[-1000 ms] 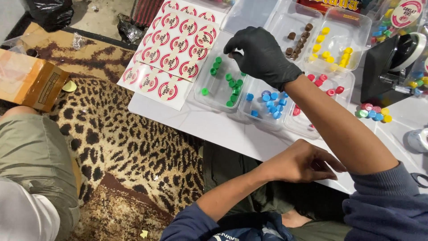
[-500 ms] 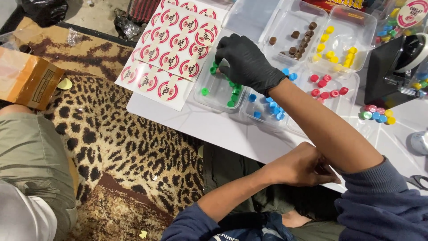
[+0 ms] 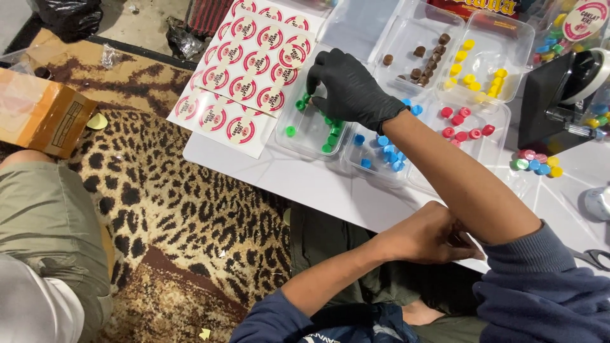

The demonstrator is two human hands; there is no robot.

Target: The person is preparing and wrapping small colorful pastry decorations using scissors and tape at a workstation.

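Note:
My right hand [image 3: 349,89] wears a black glove and reaches across the white table [image 3: 305,181]. Its fingertips dip into a clear tray [image 3: 304,134] of small green round pieces [image 3: 330,136]; whether they pinch one is hidden. My bare left hand [image 3: 429,236] rests at the table's near edge under my right forearm. Its fingers are curled, and what lies in them is hidden. Next to the green tray is a clear tray of blue pieces [image 3: 383,150].
Clear trays hold red [image 3: 464,124], yellow [image 3: 473,73] and brown pieces [image 3: 429,56]. Sheets of round red stickers [image 3: 254,63] lie at the table's left. A black tape dispenser [image 3: 553,101], loose coloured pieces [image 3: 537,164] and scissors [image 3: 591,257] are right. Another person's knee [image 3: 44,216] and a cardboard box [image 3: 38,114] are on the leopard-print rug [image 3: 171,203].
My gloved right hand has moved left, from above the blue pieces to the green pieces, and lowered its fingertips into that tray. My left hand has stayed at the table edge.

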